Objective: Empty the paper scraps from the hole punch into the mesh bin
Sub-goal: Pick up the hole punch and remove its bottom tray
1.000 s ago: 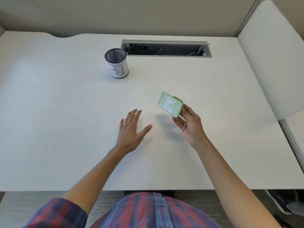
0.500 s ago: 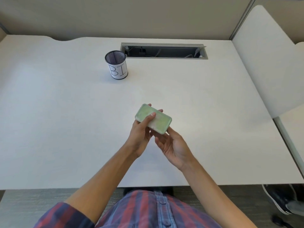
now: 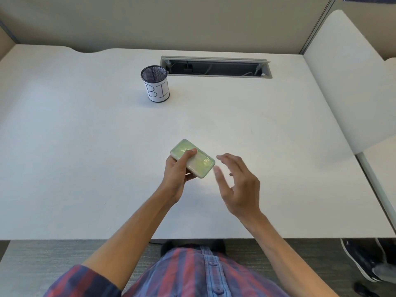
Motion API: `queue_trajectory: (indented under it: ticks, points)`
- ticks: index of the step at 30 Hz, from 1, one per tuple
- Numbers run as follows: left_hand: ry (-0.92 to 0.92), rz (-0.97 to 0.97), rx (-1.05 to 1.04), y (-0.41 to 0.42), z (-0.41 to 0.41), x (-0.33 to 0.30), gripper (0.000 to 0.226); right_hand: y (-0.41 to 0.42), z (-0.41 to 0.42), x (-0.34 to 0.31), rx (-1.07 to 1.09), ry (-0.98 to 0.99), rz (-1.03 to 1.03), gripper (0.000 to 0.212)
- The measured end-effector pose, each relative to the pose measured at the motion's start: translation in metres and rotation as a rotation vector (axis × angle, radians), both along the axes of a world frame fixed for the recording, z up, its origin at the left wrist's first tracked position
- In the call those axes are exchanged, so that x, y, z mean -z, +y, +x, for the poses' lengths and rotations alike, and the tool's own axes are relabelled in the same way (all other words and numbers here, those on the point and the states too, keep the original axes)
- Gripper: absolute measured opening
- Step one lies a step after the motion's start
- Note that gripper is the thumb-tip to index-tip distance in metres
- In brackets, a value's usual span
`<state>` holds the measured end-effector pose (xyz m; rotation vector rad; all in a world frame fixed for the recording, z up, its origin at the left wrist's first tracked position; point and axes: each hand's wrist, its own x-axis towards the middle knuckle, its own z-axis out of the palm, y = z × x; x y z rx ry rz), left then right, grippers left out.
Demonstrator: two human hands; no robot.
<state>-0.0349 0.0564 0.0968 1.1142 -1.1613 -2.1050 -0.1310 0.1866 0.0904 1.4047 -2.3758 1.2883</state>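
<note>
A small light-green hole punch (image 3: 194,159) is held above the middle of the white desk (image 3: 85,146), its flat pale underside turned up toward me. My left hand (image 3: 177,172) grips its left end, thumb across the top. My right hand (image 3: 235,183) hovers just right of the punch, fingers spread and blurred, touching nothing. The black mesh bin (image 3: 155,83), wrapped in a white paper label with hand-drawn letters, stands upright at the back, well beyond both hands. No paper scraps are visible.
An open cable tray slot (image 3: 216,67) is cut into the desk's back edge, just right of the bin. A white divider panel (image 3: 351,82) rises at the right. Beige partition walls close off the back. A dark shoe (image 3: 362,260) lies on the floor at the lower right.
The punch passed from my right hand to my left hand and moved toward the desk's middle. My right hand has let go and pulled away to the right.
</note>
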Motion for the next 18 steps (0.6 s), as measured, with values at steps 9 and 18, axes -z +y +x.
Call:
queue_trajectory:
  ticks: [9, 18]
  points:
    - [-0.056, -0.020, 0.029, 0.010, 0.006, 0.002, 0.012, 0.004, 0.014, 0.007, -0.224, 0.417, 0.047, 0.027]
    - [-0.060, 0.050, 0.076, 0.014, 0.011, 0.005, 0.022, 0.005, 0.018, 0.003, -0.301, 0.526, 0.019, 0.026]
